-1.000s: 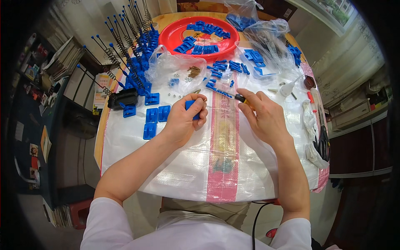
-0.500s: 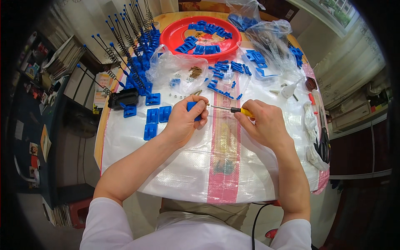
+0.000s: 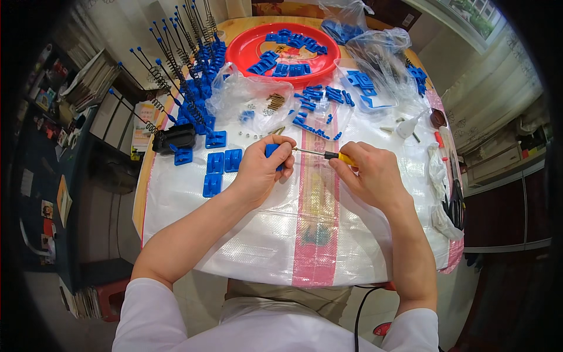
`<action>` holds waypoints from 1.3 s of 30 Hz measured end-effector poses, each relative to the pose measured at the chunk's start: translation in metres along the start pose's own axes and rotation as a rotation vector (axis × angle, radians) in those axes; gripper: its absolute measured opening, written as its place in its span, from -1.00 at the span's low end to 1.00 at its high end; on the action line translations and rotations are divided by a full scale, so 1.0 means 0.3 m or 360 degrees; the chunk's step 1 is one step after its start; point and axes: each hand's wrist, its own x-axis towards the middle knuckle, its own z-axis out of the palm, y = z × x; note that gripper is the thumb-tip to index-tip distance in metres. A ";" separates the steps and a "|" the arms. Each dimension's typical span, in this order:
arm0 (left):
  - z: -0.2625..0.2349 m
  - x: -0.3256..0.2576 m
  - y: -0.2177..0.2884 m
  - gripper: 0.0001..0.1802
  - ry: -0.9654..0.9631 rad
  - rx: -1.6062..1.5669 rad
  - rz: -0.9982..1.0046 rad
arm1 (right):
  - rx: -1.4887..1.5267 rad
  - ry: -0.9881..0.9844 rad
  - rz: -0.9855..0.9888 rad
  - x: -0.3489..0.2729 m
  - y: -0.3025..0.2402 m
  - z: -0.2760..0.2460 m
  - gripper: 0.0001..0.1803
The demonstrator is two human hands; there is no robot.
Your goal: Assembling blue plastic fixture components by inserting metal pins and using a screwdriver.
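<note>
We hold a blue plastic block (image 3: 271,151) in our left hand (image 3: 268,166), fingers closed round it, thumb along its near face, so most of the pc is hidden; it's up off the bench (image 3: 237,26), approx. in the middle of our view. A small brass-toned screw (image 3: 294,148) sticks out by the fingertips, pointing toward our right side. In our right hand (image 3: 370,171) we grip a screwdriver w/ a yellow & black handle (image 3: 346,158), shaft held roughly level, tip at the screw; can't tell if it's seated. Just L of our left hand, on the white woven sheet (image 3: 246,234), lie blue base pcs (image 3: 215,163), near a black tray (image 3: 176,138) & a dense stand of black springs w/ blue tips (image 3: 170,56). Beyond our hands we see a clear plastic bag (image 3: 226,97) w/ brass screws (image 3: 275,102) by it, loose nuts (image 3: 245,135), small blue parts (image 3: 312,92) in rows, & a red basin (image 3: 234,57) w/ more blue pcs inside. Over on the R: a clear tub (image 3: 384,104), a white squeeze bottle (image 3: 404,128) & black-handled scissors (image 3: 455,205) near the sheet's edge.
</note>
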 end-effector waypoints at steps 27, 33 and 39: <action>0.011 -0.008 -0.012 -0.82 -0.0030 0.0274 0.0087 | 0.0240 -0.0178 -0.0183 -0.002 -0.022 -0.021 -0.54; 0.024 -0.017 -0.016 -0.78 -0.0053 0.0316 0.0120 | 0.0187 -0.0371 -0.0261 -0.008 -0.047 0.001 -0.30; 0.015 -0.014 -0.013 -0.77 -0.0082 0.0325 0.0126 | 0.0258 -0.0294 -0.0256 -0.007 -0.041 0.015 -0.30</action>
